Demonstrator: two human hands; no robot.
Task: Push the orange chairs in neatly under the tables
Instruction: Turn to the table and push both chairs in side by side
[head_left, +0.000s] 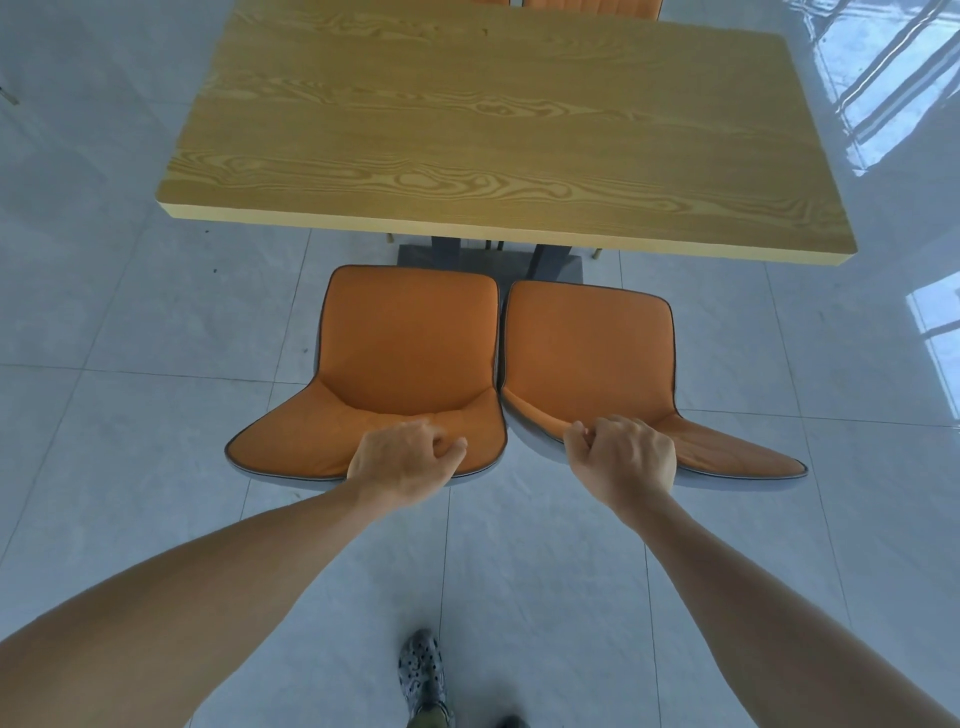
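Two orange padded chairs stand side by side in front of a wooden table (467, 130). Their seats lie clear of the table's near edge, and their backrests face me. My left hand (402, 460) is closed over the top of the left chair's backrest (405, 343). The right chair's backrest top (587, 353) is gripped by my right hand (623, 460). The two chairs almost touch along their inner edges. Their legs are hidden beneath the seats.
The table's dark base (488, 257) shows beneath its near edge. Another orange chair (592, 6) peeks out at the table's far side. Pale glossy floor tiles (130, 312) surround everything. My shoe (422, 675) stands on the floor behind the chairs.
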